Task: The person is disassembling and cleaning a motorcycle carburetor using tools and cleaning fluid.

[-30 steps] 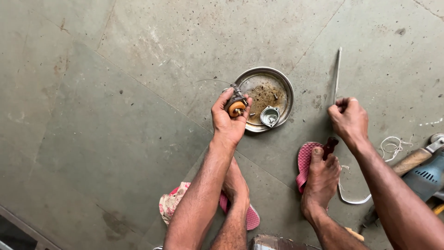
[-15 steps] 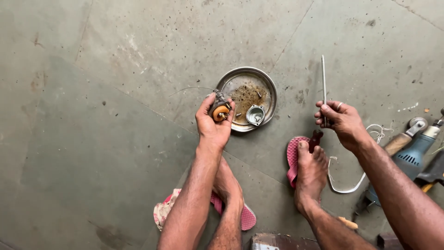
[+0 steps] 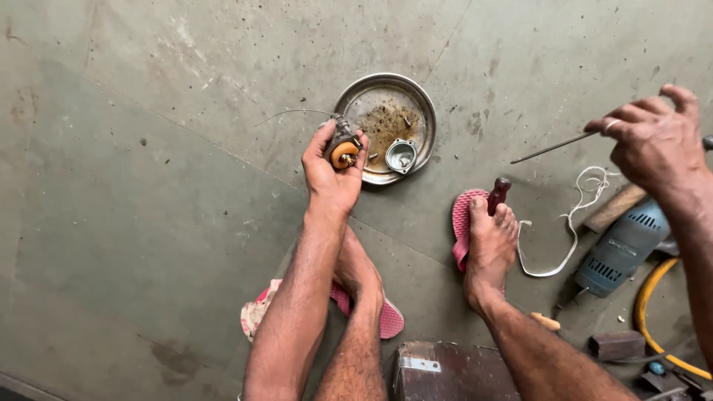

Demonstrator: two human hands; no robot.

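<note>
Our left hand grips the small metal part; right hand pinches a thin rod, seemingly loosely, so it could slip

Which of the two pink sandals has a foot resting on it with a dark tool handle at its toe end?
The right sandal, near the white cord; the other sandal lies behind the left arm.

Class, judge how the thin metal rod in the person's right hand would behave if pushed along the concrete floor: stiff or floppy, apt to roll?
The thin metal rod looks straight though held only at one end by the right hand, so probably stiff. Slim and seemingly round, it would likely roll on the floor. Probably light.
</note>
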